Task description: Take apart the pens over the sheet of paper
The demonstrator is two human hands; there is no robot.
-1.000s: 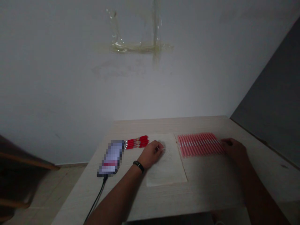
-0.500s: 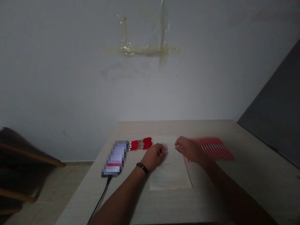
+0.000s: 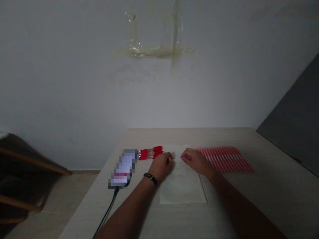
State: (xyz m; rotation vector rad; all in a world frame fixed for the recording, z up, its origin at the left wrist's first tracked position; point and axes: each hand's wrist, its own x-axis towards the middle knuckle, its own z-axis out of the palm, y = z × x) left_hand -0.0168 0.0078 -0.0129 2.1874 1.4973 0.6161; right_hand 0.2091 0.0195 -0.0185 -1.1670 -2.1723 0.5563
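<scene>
My left hand (image 3: 161,166) rests curled on the left edge of a sheet of paper (image 3: 183,179), just right of a small bundle of red pens (image 3: 150,153). A black wristband (image 3: 150,178) circles that wrist. My right hand (image 3: 195,160) lies on the paper's upper right part, its fingertips close to my left hand and its wrist next to a long row of pink-red pens (image 3: 225,159). Both sets of fingers are curled, and any small item between them is hidden.
A smartphone (image 3: 124,169) with a pixelated screen lies left of the paper, with a black cable (image 3: 106,207) running off the table's near edge. The pale wood table (image 3: 274,189) meets a wall with old tape marks (image 3: 159,51). A dark chair (image 3: 20,166) stands at left.
My right hand has moved left from the long row of pens onto the paper, closer to my left hand. The row now shows fully. The view has shifted slightly.
</scene>
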